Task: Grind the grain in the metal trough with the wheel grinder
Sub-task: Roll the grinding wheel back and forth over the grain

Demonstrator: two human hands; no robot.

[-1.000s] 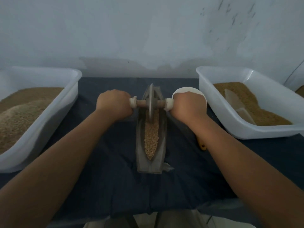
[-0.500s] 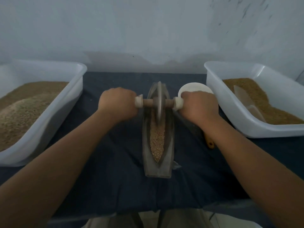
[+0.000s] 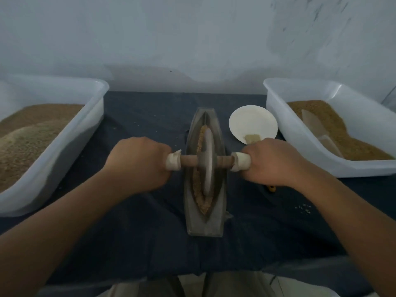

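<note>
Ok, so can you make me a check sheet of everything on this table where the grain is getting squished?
Surface: dark blue cloth, with a few loose grains scattered on it.
Job's things: metal trough lies lengthwise in the middle with grain in its groove; wheel grinder stands in the groove.
Clutter: white plate right of the trough, with a small brush on it; left tub and right tub hold brownish grain; a scoop lies in the right tub.
Hands: left hand and right hand each grip one handle of the grinder.
Cables: nothing seen.
Surroundings: pale wall behind, with dark marks at upper right.
</note>
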